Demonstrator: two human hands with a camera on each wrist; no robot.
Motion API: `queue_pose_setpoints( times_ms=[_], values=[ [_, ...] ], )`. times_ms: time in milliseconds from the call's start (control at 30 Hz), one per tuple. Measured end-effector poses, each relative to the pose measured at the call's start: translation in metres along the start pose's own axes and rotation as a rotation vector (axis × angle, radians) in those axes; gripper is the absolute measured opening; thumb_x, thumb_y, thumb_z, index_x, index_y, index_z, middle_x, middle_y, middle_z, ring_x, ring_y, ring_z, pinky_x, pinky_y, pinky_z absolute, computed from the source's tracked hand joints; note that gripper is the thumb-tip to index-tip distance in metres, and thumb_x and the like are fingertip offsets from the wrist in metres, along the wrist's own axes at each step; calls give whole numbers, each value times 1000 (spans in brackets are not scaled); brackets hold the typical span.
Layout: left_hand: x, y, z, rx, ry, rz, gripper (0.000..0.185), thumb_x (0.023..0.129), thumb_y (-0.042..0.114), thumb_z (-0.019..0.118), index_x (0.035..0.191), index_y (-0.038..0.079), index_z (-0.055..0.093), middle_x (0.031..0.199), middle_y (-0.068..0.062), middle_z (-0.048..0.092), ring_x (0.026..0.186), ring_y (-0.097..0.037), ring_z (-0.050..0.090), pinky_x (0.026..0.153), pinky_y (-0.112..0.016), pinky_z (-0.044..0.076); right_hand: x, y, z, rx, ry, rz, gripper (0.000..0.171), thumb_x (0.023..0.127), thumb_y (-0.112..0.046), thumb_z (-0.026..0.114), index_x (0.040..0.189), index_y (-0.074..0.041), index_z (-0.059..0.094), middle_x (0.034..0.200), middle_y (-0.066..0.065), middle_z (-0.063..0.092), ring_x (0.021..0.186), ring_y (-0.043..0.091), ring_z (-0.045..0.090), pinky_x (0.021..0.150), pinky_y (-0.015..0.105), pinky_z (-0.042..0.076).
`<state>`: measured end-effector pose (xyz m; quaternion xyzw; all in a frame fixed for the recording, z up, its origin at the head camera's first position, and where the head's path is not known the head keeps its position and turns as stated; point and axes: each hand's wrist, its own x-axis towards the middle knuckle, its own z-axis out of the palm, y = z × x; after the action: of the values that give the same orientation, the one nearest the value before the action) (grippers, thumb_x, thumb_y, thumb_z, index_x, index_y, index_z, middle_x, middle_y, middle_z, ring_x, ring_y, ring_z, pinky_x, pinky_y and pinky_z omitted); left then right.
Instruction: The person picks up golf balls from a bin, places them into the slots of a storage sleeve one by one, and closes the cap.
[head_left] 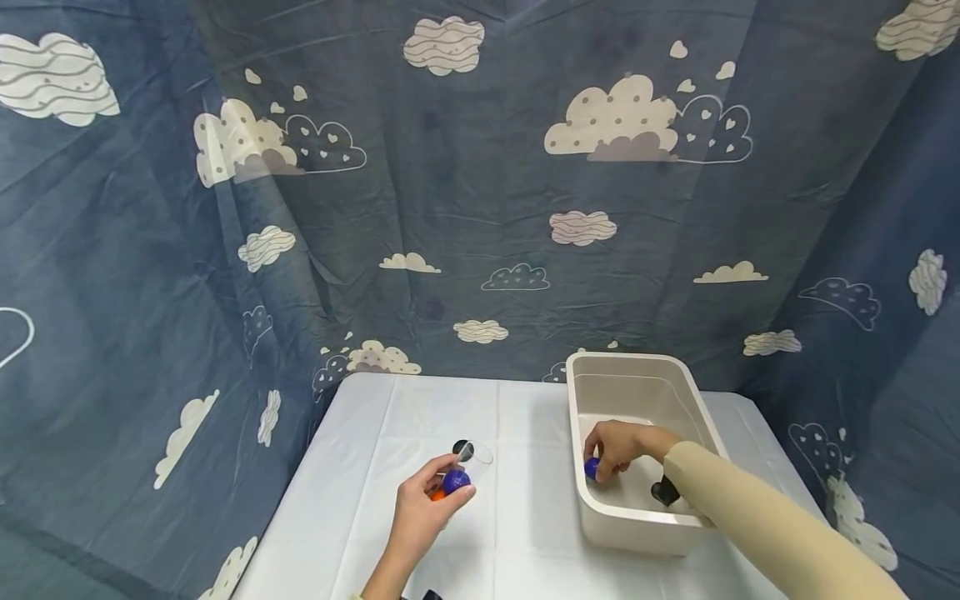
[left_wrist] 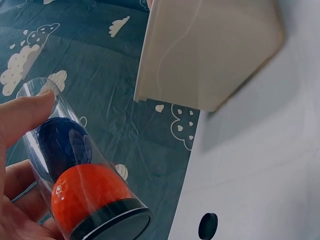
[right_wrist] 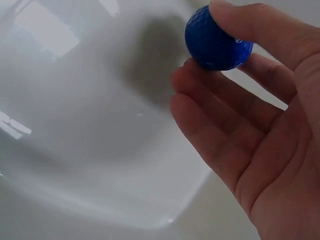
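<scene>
My left hand [head_left: 420,512] grips a clear plastic tube [head_left: 463,465] tilted over the white table. In the left wrist view the tube [left_wrist: 82,175] holds a dark blue ball [left_wrist: 62,145] above an orange ball [left_wrist: 90,192], with a black cap at its base. My right hand [head_left: 618,446] reaches down into the beige bin [head_left: 637,533] and pinches a blue dimpled ball [head_left: 592,468] between thumb and fingers. The right wrist view shows that ball [right_wrist: 215,42] held just above the bin's smooth white inside [right_wrist: 95,125].
The bin stands at the table's right side. A small black object [head_left: 664,492] lies inside it near my right forearm. A white cloth [head_left: 420,417] covers the table, and blue cloud-print fabric [head_left: 480,167] hangs behind and at both sides. A small black disc [left_wrist: 208,226] shows on the cloth.
</scene>
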<state>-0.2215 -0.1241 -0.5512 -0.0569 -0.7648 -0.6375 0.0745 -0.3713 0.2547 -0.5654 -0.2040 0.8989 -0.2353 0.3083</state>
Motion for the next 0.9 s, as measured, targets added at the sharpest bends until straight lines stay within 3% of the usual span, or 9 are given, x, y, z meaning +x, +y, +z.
queue_pose_setpoints(
  times_ms=[233, 400, 700, 900],
  values=[
    [0, 1, -1, 16, -3, 20, 47, 78, 25, 89, 120, 18, 70, 105, -5, 73, 84, -18, 67, 72, -25, 58, -5, -5, -15, 31, 29, -58, 30, 76, -3, 85, 102, -8, 71, 83, 6, 67, 64, 16, 60, 63, 43, 57],
    [0, 0, -1, 23, -5, 23, 47, 78, 25, 89, 121, 18, 70, 105, -5, 73, 84, -17, 67, 73, -25, 58, -16, -8, -26, 25, 49, -107, 32, 75, 1, 84, 103, -6, 70, 85, 8, 67, 69, 16, 60, 59, 35, 53],
    [-1, 4, -1, -9, -3, 47, 49, 78, 22, 89, 123, 15, 69, 112, -7, 72, 93, -20, 68, 80, -27, 57, -37, -14, -42, -75, 127, -205, 34, 73, -4, 86, 103, -5, 70, 91, 7, 69, 81, 19, 62, 73, 31, 53],
    [0, 7, 2, -14, 11, 54, 50, 78, 24, 89, 123, 15, 69, 117, -13, 71, 100, -21, 68, 84, -27, 56, -56, -26, -48, -118, 205, -162, 36, 73, -11, 88, 105, -7, 71, 91, 3, 69, 81, 17, 62, 75, 34, 55]
  ],
)
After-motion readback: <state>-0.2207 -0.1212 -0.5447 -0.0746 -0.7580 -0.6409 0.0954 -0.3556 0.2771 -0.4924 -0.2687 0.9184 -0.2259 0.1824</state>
